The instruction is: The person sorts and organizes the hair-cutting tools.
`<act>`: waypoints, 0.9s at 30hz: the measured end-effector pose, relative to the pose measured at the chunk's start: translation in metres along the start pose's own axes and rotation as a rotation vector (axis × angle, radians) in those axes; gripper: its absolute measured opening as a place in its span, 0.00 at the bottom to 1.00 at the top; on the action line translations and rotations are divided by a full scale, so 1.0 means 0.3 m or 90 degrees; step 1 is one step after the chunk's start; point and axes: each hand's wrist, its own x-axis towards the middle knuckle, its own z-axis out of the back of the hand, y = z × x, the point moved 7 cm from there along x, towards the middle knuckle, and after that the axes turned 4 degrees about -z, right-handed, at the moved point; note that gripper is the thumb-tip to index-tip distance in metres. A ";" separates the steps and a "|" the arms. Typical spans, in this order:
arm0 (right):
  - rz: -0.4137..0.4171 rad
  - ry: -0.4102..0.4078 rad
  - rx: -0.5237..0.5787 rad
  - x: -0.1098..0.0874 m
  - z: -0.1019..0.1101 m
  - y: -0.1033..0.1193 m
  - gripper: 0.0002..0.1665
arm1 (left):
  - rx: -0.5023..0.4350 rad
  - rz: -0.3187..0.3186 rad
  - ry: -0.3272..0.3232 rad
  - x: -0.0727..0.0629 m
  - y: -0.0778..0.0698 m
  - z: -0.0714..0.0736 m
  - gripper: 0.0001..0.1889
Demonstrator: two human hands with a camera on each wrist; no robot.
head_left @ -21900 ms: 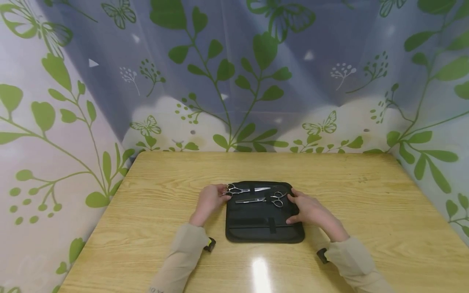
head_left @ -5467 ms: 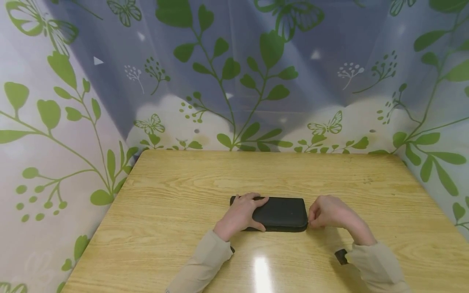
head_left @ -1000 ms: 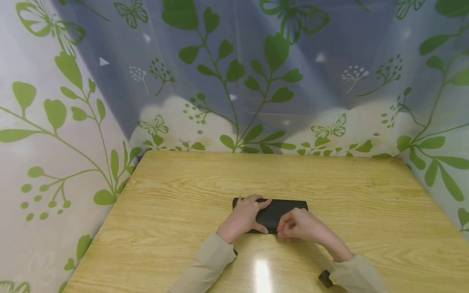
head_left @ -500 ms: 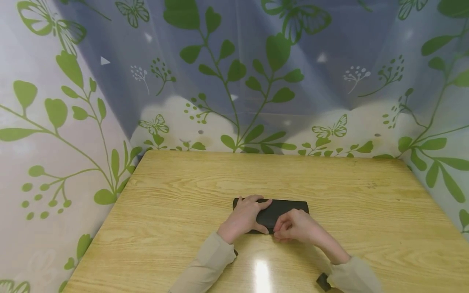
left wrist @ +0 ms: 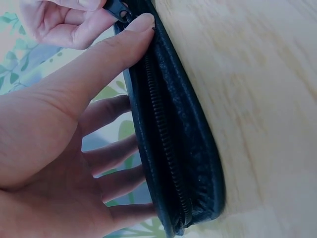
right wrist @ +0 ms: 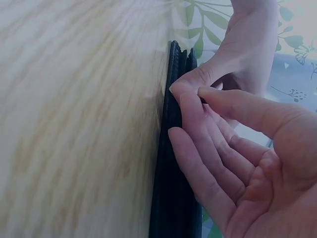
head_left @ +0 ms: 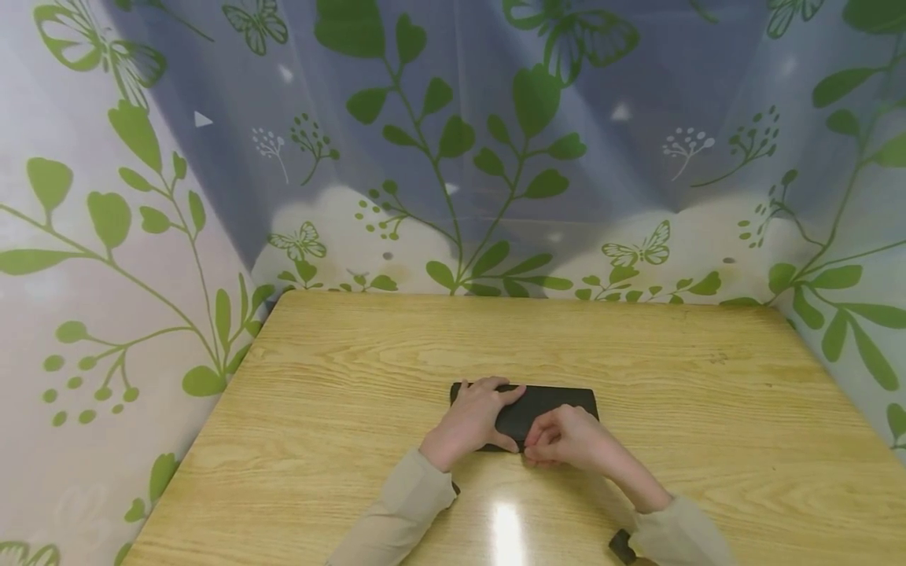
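A black zippered case (head_left: 518, 411) lies folded on the wooden table, its front zipper (left wrist: 161, 119) visible along the edge in the left wrist view. My left hand (head_left: 470, 420) holds the case across its left part, fingers spread over the top toward the far edge and thumb on the near, zippered side. Beside that thumb, my right hand (head_left: 569, 439) pinches the zipper pull (left wrist: 117, 9) between thumb and forefinger. In the right wrist view the right hand's other fingers are loosely bent along the case's side. The case's inside is hidden.
The wooden table (head_left: 368, 346) reaches back to a curtain (head_left: 495, 141) printed with leaves and butterflies, which also hangs at both sides. A glare spot shines on the table in front of the case.
Earliest, the case lay spread with two pairs of scissors showing; afterwards it is folded over. My right hand has drawn the zipper pull from the right end leftward along the front, lately slowly. Left hand stays.
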 end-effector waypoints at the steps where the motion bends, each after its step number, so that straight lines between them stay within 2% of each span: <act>1: -0.001 -0.001 -0.003 0.000 0.001 0.000 0.02 | 0.006 0.000 0.002 0.000 0.000 -0.001 0.47; 9: -0.022 -0.031 -0.074 -0.011 0.010 0.001 0.07 | 0.039 -0.007 0.014 0.000 0.003 -0.009 0.48; 14: -0.025 -0.047 -0.116 -0.016 0.015 0.001 0.10 | 0.040 -0.024 0.020 -0.005 -0.018 -0.001 0.50; 17: -0.027 -0.045 -0.112 -0.017 0.015 -0.002 0.09 | 0.036 -0.061 -0.015 -0.013 -0.051 0.026 0.41; 21: -0.031 -0.044 -0.097 -0.017 0.014 -0.006 0.09 | 0.029 -0.089 -0.062 -0.022 -0.089 0.055 0.21; 27: -0.028 -0.052 -0.087 -0.017 0.021 -0.003 0.12 | 0.006 -0.066 -0.056 -0.019 -0.103 0.034 0.17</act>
